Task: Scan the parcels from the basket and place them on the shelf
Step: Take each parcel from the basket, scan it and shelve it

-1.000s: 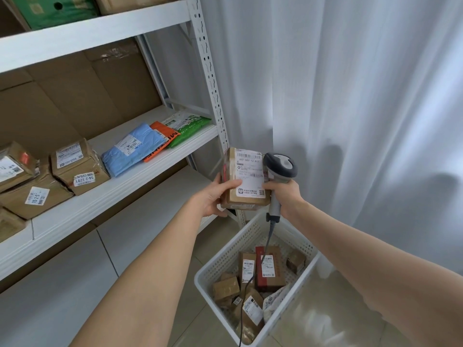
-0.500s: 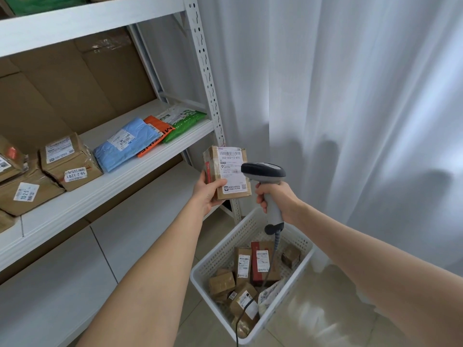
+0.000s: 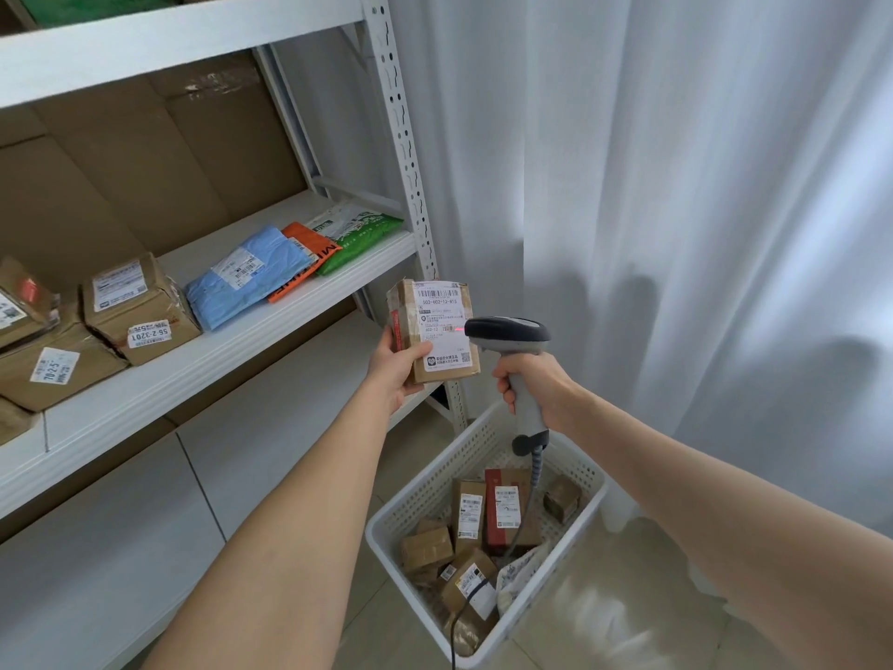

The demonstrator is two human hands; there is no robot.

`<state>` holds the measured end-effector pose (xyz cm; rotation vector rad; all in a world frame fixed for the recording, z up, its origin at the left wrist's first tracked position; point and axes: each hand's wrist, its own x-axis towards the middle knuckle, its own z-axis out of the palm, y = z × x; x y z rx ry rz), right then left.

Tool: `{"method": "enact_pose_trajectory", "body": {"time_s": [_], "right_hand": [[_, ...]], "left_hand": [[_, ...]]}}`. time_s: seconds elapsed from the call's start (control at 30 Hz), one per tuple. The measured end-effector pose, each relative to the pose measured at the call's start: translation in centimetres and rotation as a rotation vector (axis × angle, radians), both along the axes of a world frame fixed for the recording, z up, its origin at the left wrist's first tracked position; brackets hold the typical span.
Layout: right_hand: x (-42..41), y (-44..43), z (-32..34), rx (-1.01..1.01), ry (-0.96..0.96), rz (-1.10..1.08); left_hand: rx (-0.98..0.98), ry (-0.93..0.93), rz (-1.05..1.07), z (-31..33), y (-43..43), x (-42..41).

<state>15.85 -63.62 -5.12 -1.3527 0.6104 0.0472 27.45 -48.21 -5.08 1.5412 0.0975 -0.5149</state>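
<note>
My left hand [image 3: 398,367] grips a small brown cardboard parcel [image 3: 437,326] upright, its white label facing me. My right hand [image 3: 536,386] holds a grey and black barcode scanner [image 3: 512,340] by its handle, the head pointing left at the label. A red scan line shows on the label. Below, a white perforated basket [image 3: 435,481] on the floor holds several more brown parcels, and the scanner's cable hangs into it. The white metal shelf [image 3: 217,350] stands to the left.
The middle shelf board carries several brown boxes [image 3: 137,307], a blue mailer [image 3: 246,278], an orange mailer [image 3: 309,251] and a green-and-white bag [image 3: 357,232]. A perforated shelf post [image 3: 406,152] rises behind the held parcel. White curtains [image 3: 676,234] hang on the right. The floor is tiled.
My right hand drew the scanner away from the parcel and turned its head to face the label. The parcel moved slightly left, and a red scan line now shows on it.
</note>
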Motion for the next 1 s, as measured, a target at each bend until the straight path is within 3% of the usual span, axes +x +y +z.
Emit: {"method": "enact_pose_trajectory", "body": {"time_s": [1.0], "right_hand": [[-1.1,-0.6,1.7,0.041,-0.035,0.025]], "left_hand": [[0.016,-0.004,-0.006,-0.2,-0.1,0.0]]}}
